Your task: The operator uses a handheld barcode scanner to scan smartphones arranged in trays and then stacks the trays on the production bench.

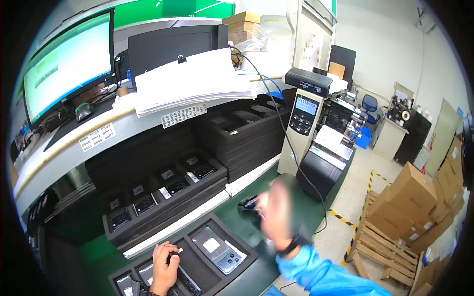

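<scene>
My left hand rests over a black foam tray, its fingers curled and thumb close to them. A small white bit shows at its fingertips, but what the hand grips is hidden. In the slot beside it lies a dark, shiny phone edge. The tray's right slot holds a blue-grey phone with a white label. My right hand, smeared by motion, is over the green bench beside a dark handheld device, possibly a scanner. Whether the fingers grip that device cannot be made out.
Stacked foam trays with phones stand behind. A label printer with a hanging black cable is at the right. Papers and a monitor occupy the shelf. Cartons and a wooden pallet sit on the floor.
</scene>
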`<state>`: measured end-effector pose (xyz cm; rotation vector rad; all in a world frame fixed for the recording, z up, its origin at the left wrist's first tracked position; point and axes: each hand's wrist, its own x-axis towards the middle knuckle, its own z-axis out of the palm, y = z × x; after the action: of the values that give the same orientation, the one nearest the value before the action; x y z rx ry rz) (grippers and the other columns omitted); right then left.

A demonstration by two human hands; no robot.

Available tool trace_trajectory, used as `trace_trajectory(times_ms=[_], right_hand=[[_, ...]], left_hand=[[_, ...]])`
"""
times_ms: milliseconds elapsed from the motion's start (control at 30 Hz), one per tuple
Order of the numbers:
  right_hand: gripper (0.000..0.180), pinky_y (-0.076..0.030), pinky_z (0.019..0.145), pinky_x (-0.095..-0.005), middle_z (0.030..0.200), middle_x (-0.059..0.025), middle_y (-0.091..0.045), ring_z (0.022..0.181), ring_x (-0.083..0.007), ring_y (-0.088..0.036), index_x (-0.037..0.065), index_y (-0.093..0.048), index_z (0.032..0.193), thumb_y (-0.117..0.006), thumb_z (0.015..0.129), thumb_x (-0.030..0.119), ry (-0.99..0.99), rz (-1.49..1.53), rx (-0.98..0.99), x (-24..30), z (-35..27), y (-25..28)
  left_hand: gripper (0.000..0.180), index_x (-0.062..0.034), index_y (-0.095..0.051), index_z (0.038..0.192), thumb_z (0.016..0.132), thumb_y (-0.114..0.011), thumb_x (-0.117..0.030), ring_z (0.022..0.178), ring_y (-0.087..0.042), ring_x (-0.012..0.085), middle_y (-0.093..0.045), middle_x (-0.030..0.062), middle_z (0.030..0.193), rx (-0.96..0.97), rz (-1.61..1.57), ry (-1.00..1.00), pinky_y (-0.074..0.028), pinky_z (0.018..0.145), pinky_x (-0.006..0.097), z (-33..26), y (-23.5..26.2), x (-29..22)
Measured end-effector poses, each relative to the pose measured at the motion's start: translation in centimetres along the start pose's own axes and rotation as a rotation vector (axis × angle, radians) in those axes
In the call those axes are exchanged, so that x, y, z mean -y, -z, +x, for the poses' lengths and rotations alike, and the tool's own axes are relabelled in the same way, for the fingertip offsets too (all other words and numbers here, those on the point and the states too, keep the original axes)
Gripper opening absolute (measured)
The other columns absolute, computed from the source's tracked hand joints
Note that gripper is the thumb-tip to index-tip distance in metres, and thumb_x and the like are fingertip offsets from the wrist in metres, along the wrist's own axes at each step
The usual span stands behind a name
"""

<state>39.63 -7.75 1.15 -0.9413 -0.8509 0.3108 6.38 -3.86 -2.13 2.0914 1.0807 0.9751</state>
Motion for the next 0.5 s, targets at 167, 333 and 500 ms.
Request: trace_trajectory(times_ms=[167, 333, 500], right_hand=[[0.038, -0.041, 0.048, -0.0209, 0.09, -0.0033, -0.063, 0.061, -0.0088, -0.054, 0.004, -0.049, 0.13, -0.058, 0.101, 0.027, -0.198, 0.055, -0.476, 0.2, 15.1, 8.5], [0.027, -0.036, 0.044, -0.0232, 0.074, 0.001, -0.06, 0.053, -0.0074, -0.05, 0.005, -0.067, 0.11, -0.056, 0.102, 0.027, -0.108, -0.093, -0.503, -0.3, 20.3, 10.8], [0.03, -0.034, 0.046, -0.0274, 0.059, 0.0016, -0.055, 0.05, -0.0065, -0.046, 0.0, -0.068, 0.083, -0.058, 0.099, 0.023, 0.319, -0.824, -0.595, 0.3, 21.8, 13.7]], left_hand=[[0.025, -0.0053, -0.064, 0.107, 0.085, -0.059, -0.016, 0.122, -0.055, 0.0366, -0.065, 0.0141, 0.111, -0.07, -0.028, 0.067, -0.025, 0.117, 0.054, -0.2, -0.4, -0.6], [0.026, -0.0042, -0.063, 0.108, 0.083, -0.06, -0.012, 0.119, -0.056, 0.0364, -0.064, 0.017, 0.111, -0.087, -0.092, 0.064, -0.032, 0.114, 0.048, -0.4, -0.2, -0.3], [0.025, -0.0034, -0.064, 0.105, 0.081, -0.061, -0.01, 0.114, -0.057, 0.0354, -0.064, 0.0171, 0.107, -0.104, -0.131, 0.076, -0.041, 0.102, 0.043, -0.2, -0.3, -0.1]])
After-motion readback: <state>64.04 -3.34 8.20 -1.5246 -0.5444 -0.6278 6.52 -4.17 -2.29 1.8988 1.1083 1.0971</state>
